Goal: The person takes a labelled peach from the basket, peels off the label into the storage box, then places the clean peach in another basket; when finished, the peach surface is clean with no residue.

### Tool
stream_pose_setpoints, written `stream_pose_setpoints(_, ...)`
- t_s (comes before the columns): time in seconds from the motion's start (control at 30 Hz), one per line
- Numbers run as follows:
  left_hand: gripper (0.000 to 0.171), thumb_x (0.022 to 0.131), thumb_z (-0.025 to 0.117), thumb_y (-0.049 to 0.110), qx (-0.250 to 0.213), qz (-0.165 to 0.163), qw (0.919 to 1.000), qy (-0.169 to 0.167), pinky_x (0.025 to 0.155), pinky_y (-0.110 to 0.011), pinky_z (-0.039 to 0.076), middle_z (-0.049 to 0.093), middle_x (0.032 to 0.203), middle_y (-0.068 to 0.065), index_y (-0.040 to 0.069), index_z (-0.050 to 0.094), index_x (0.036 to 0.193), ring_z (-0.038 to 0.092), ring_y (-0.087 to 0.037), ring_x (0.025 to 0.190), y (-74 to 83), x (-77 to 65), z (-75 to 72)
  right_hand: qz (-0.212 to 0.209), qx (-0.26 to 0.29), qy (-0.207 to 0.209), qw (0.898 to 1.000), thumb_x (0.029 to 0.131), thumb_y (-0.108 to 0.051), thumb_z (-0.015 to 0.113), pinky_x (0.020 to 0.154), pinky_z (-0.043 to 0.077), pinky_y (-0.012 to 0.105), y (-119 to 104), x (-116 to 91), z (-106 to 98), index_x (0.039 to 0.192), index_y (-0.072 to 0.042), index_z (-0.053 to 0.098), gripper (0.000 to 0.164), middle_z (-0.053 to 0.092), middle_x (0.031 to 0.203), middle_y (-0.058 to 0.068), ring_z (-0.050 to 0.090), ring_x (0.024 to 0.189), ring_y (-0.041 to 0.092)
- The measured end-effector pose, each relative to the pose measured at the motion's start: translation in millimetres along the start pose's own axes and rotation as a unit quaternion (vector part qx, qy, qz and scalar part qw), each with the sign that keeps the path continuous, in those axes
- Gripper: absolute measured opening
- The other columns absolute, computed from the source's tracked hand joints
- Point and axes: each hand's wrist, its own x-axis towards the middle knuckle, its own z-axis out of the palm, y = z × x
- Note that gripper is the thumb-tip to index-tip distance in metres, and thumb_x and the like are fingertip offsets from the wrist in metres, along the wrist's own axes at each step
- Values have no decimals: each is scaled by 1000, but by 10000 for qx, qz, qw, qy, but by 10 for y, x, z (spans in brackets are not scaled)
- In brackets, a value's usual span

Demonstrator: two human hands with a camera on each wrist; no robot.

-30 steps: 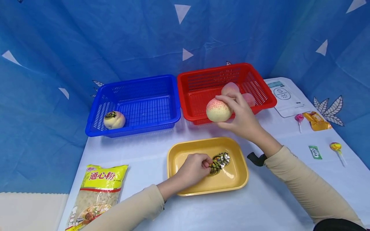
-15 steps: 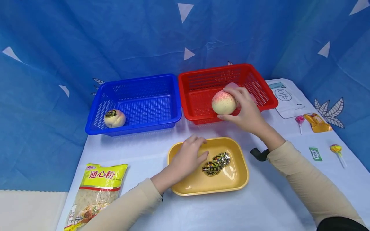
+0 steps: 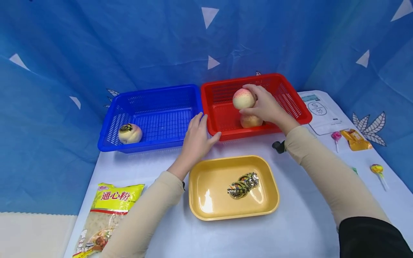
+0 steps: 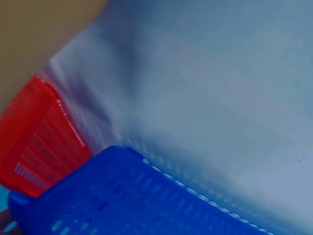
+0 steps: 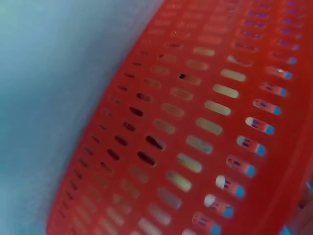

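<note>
My right hand [image 3: 262,105] holds a pale peach with a pink top [image 3: 243,99] between thumb and fingers, above the red basket [image 3: 222,135]. Below it in that basket lies another peach [image 3: 251,121]. My left hand [image 3: 196,139] reaches, fingers extended and nothing held, to where the rims of the blue basket [image 3: 148,145] and the red one meet; whether it touches them I cannot tell. A peach [image 3: 130,135] with a black-and-gold round piece [image 3: 126,128] on top sits in the blue basket. The right wrist view mostly shows the red basket's slotted wall [image 5: 186,117].
A yellow tray [image 3: 201,211] in front holds black-and-gold shiny round pieces [image 3: 238,190]. At left lies a yellow-topped pasta bag [image 3: 111,211]. On the right are lollipops [image 3: 376,169], an orange packet [image 3: 356,139] and a white pouch [image 3: 322,111]. A blue curtain [image 3: 161,43] hangs behind.
My left hand has let go of a black-and-gold piece in the yellow tray and moved away to the baskets' rims. My right hand has carried the peach farther back over the red basket.
</note>
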Motion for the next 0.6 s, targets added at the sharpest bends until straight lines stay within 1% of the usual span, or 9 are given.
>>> stream_pose_setpoints(0.07, 81, 93, 63, 48, -33, -163, 9997, -189, 123, -48, 26, 30, 161, -16, 1, 34, 153, 25, -33, 151, -23, 43, 32, 61, -109, -178, 9998, 80, -22, 84, 102, 48, 57, 25, 102, 43, 149, -18, 40, 82, 46, 145, 13, 46, 128, 31)
stream_pose_setpoints(0.13, 82, 94, 61, 50, -20, -244, 9992, -318, 124, -48, 25, 28, 163, -15, 2, 33, 154, 23, -32, 153, -40, 69, 59, 104, -256, -307, 9991, 81, -21, 83, 103, 46, 59, 50, 191, 89, 150, -16, 39, 82, 46, 144, 15, 46, 128, 33)
stream_pose_setpoints(0.27, 83, 94, 60, 53, 7, -257, 9988, -417, 124, -47, 25, 29, 163, -14, 2, 34, 153, 23, -32, 153, -66, 85, 80, 235, -666, -489, 9963, 81, -24, 82, 103, 45, 58, 92, 325, 180, 150, -16, 39, 81, 47, 143, 16, 47, 127, 33)
stream_pose_setpoints(0.4, 83, 94, 59, 55, 25, -235, 9985, -487, 124, -46, 24, 27, 163, -14, 2, 34, 154, 22, -31, 153, -79, 79, 71, 363, -994, -729, 9917, 82, -25, 81, 103, 46, 57, 98, 415, 272, 152, -15, 38, 82, 48, 143, 17, 47, 128, 35)
stream_pose_setpoints(0.47, 83, 94, 59, 55, 47, -224, 9984, -526, 124, -47, 24, 27, 164, -14, 3, 33, 154, 22, -31, 153, -83, 74, 63, 456, -1155, -866, 9885, 83, -25, 80, 105, 44, 58, 92, 448, 317, 152, -14, 36, 83, 47, 144, 18, 44, 129, 37)
stream_pose_setpoints(0.6, 84, 94, 59, 55, 31, -210, 9983, -552, 124, -47, 24, 27, 164, -14, 3, 33, 154, 22, -30, 153, -93, 77, 51, 644, -1750, -1064, 9767, 84, -28, 77, 109, 40, 60, 81, 498, 389, 153, -15, 34, 82, 46, 145, 20, 39, 133, 40)
